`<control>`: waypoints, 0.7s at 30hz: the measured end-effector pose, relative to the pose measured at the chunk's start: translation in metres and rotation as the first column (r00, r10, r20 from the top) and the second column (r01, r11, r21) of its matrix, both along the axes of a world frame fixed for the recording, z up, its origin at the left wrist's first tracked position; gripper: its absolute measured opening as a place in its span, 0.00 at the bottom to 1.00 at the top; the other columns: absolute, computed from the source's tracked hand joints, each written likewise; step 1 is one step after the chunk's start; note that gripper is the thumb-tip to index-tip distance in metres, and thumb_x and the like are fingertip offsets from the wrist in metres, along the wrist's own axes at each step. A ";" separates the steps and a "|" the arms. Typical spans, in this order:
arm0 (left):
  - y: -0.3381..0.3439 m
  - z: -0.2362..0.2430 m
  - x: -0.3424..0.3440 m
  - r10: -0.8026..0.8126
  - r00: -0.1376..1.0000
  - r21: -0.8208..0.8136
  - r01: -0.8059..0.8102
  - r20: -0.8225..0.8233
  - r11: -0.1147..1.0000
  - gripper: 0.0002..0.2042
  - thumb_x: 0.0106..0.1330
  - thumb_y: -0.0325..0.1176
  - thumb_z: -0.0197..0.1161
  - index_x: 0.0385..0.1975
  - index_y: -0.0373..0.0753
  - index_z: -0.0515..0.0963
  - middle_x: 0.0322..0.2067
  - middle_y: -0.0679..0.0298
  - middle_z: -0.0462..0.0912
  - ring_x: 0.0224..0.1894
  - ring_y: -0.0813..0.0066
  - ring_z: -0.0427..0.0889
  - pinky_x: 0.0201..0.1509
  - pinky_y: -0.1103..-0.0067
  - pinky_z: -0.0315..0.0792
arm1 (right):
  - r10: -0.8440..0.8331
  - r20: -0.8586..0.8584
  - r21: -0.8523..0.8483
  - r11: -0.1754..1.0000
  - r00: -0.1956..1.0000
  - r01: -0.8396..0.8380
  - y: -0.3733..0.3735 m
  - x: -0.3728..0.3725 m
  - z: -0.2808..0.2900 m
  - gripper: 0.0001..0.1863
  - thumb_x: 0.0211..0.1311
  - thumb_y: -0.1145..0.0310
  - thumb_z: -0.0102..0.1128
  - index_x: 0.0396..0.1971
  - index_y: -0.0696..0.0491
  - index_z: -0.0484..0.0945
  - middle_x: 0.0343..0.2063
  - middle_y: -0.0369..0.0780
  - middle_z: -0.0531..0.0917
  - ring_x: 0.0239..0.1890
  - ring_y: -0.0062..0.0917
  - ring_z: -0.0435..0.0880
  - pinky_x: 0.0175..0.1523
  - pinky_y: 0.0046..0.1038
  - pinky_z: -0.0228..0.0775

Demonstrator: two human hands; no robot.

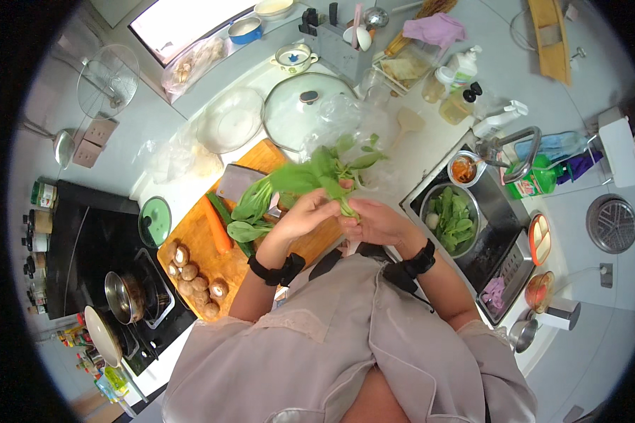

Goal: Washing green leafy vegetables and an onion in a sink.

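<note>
Both my hands grip a bunch of leafy greens [321,166] by its pale stems, leaves pointing away from me. My left hand [307,213] is closed on the left of the stems, and my right hand [372,220] closes round their lower end. Beneath and left of them lies a wooden cutting board [183,236]. More greens [248,231] rest on it beside a cleaver [234,182], a carrot [217,222] and a partly hidden cucumber-like vegetable [219,206]. Several brown mushrooms [196,283] sit at its near left corner.
To the right, a metal bowl of green leaves [450,218] stands in the sink [497,229], near a faucet [522,155]. A glass lid [307,106] and plastic bags [346,116] lie beyond the board. At left is a black stove [85,233] with a small pot [125,297].
</note>
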State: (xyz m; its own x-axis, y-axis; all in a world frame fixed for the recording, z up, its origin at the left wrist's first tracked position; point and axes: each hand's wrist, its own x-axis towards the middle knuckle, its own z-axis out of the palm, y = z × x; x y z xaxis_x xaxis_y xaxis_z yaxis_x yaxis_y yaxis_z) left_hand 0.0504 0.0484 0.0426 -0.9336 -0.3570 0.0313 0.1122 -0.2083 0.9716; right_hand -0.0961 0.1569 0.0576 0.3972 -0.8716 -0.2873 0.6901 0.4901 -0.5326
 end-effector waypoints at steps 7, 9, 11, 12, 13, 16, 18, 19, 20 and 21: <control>0.002 0.011 -0.010 -0.207 0.973 0.223 0.225 -0.102 0.948 0.13 0.66 0.34 0.42 0.42 0.31 0.67 0.53 0.57 0.63 0.45 0.74 0.70 0.46 0.78 0.67 | 0.015 0.275 -0.062 0.998 0.961 0.003 0.010 0.002 -0.003 0.13 0.61 0.59 0.44 0.36 0.52 0.65 0.28 0.33 0.67 0.30 0.17 0.65 0.34 0.17 0.58; 0.001 0.023 -0.008 -0.210 0.977 0.204 0.215 -0.049 0.955 0.14 0.65 0.34 0.43 0.43 0.31 0.67 0.52 0.58 0.65 0.47 0.74 0.69 0.48 0.77 0.65 | 0.031 0.190 -0.068 0.998 0.981 -0.019 0.010 -0.002 0.000 0.13 0.62 0.58 0.44 0.36 0.52 0.65 0.29 0.33 0.68 0.31 0.17 0.65 0.34 0.18 0.59; 0.003 0.027 -0.009 -0.212 0.977 0.185 0.208 0.003 0.960 0.15 0.65 0.34 0.44 0.44 0.31 0.68 0.51 0.59 0.66 0.49 0.74 0.68 0.51 0.77 0.63 | 0.045 0.103 -0.069 0.997 0.994 -0.038 0.009 -0.006 0.002 0.13 0.62 0.58 0.44 0.36 0.53 0.65 0.31 0.33 0.68 0.32 0.18 0.66 0.34 0.18 0.60; 0.007 0.028 -0.010 -0.171 0.985 0.234 0.161 0.020 0.959 0.14 0.65 0.34 0.44 0.42 0.31 0.69 0.46 0.59 0.69 0.44 0.75 0.70 0.48 0.79 0.65 | 0.021 0.056 -0.075 0.997 0.998 -0.017 0.008 -0.006 0.002 0.12 0.62 0.59 0.44 0.35 0.53 0.65 0.30 0.34 0.69 0.31 0.18 0.67 0.34 0.19 0.60; 0.010 0.028 -0.012 -0.129 0.991 0.283 0.113 0.039 0.953 0.13 0.65 0.34 0.45 0.40 0.31 0.69 0.41 0.59 0.73 0.39 0.77 0.73 0.45 0.80 0.67 | -0.003 0.010 -0.081 0.997 1.000 0.003 0.007 -0.007 0.003 0.12 0.62 0.59 0.44 0.34 0.53 0.65 0.29 0.35 0.70 0.30 0.18 0.68 0.33 0.20 0.61; 0.015 0.000 -0.018 0.115 0.991 0.153 -0.124 0.071 0.980 0.12 0.65 0.34 0.44 0.29 0.32 0.71 0.27 0.63 0.76 0.23 0.81 0.73 0.28 0.84 0.69 | -0.221 -0.231 -0.152 0.970 0.947 0.189 -0.004 -0.002 -0.021 0.12 0.63 0.60 0.43 0.32 0.55 0.66 0.25 0.34 0.69 0.28 0.18 0.68 0.33 0.21 0.61; 0.024 -0.005 -0.032 0.284 0.951 0.102 -0.297 0.119 0.950 0.11 0.65 0.33 0.45 0.28 0.32 0.71 0.21 0.64 0.74 0.22 0.82 0.72 0.27 0.84 0.67 | -0.305 -0.451 -0.204 0.950 0.839 0.236 -0.008 0.001 -0.029 0.12 0.62 0.62 0.44 0.31 0.56 0.67 0.23 0.34 0.70 0.27 0.20 0.69 0.32 0.21 0.62; 0.026 -0.005 -0.036 0.448 0.881 0.038 -0.458 0.155 0.888 0.10 0.64 0.31 0.47 0.27 0.31 0.71 0.15 0.66 0.72 0.20 0.82 0.70 0.26 0.84 0.66 | -0.377 -0.636 -0.269 0.926 0.673 0.265 -0.012 0.003 -0.032 0.11 0.61 0.64 0.45 0.30 0.57 0.68 0.22 0.35 0.71 0.26 0.22 0.70 0.31 0.22 0.62; 0.022 -0.020 -0.037 0.449 0.880 0.038 -0.459 0.156 0.887 0.10 0.64 0.31 0.47 0.27 0.31 0.71 0.15 0.66 0.72 0.20 0.82 0.70 0.26 0.84 0.66 | -0.377 -0.635 -0.269 0.926 0.675 0.264 -0.017 0.005 -0.037 0.11 0.61 0.64 0.45 0.30 0.57 0.68 0.22 0.35 0.71 0.26 0.22 0.70 0.31 0.22 0.62; 0.015 -0.045 -0.038 0.558 0.818 -0.299 -0.502 0.139 0.811 0.11 0.64 0.32 0.47 0.27 0.30 0.71 0.17 0.61 0.72 0.22 0.75 0.71 0.28 0.80 0.67 | -0.537 -0.780 -0.505 0.843 0.320 0.184 -0.023 0.006 -0.043 0.09 0.59 0.67 0.46 0.29 0.58 0.69 0.24 0.37 0.72 0.28 0.25 0.72 0.31 0.24 0.63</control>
State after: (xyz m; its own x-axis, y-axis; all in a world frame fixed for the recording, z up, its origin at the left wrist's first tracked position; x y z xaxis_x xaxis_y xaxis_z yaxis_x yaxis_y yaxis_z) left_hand 0.0123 0.0638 -0.0024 -0.5935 -0.8048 0.0063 -0.0758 0.0636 0.9951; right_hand -0.0901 0.1344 0.0148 -0.3003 -0.9535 0.0239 -0.1834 0.0332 -0.9825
